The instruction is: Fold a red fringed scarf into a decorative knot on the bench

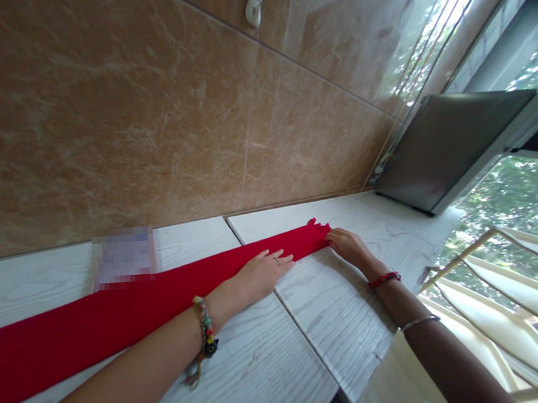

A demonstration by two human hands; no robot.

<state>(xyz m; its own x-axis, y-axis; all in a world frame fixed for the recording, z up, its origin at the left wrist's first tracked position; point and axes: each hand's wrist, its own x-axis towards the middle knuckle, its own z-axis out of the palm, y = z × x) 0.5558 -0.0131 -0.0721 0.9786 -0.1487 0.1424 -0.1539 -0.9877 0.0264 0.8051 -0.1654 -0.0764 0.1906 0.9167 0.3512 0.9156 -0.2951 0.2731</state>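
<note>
A long red scarf [165, 293] lies in a narrow strip across two white wood-grain tables, with a knotted fringe at its right end. My left hand [262, 276] rests flat on the scarf's near edge, fingers stretched out to the right. A ring and a beaded bracelet are on that hand and wrist. At the fringed end, my right hand [346, 245] has its fingers closed on the scarf's near corner. The fingertips there are partly hidden. The scarf's left end runs out of view.
A blurred-out flat item [124, 256] lies behind the scarf on the left table [242, 361]. A grey box-like appliance [452, 148] stands at the right table's [349, 324] far end. Brown tiles [131, 112] line the back. A cream metal rack [496, 272] is at right.
</note>
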